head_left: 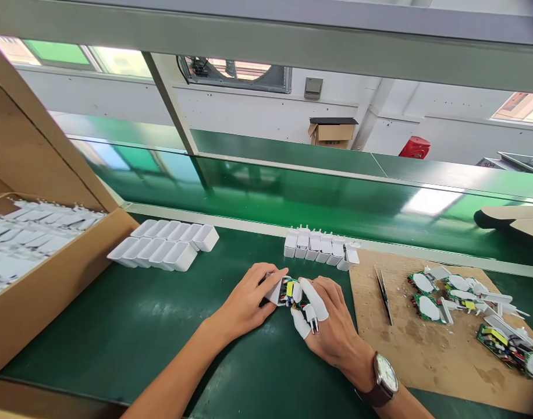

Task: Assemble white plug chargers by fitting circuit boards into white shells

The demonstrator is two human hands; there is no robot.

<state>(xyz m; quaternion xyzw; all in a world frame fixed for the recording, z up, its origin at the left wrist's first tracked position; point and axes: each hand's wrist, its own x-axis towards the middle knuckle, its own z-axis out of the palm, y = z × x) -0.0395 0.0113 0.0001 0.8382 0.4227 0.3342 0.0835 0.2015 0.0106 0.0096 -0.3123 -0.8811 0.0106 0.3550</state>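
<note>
My left hand (253, 297) grips a white plastic housing (274, 293) by its sides, just in front of me. From the right, my right hand (323, 320), with white covers on thumb and forefinger, pinches a circuit board (291, 291) carrying a yellow part. The board's left end is at the housing's open end; how deep it sits cannot be made out. A small white plug piece with metal pins (311, 316) shows between my right fingertips.
Empty white housings (174, 255) stand left, beside a cardboard box (66, 285) of white parts. Filled housings (321, 247) stand behind my hands. Cardboard (393, 349) at right bears tweezers (383, 295) and several circuit boards (427, 306). A green belt (284, 192) runs behind.
</note>
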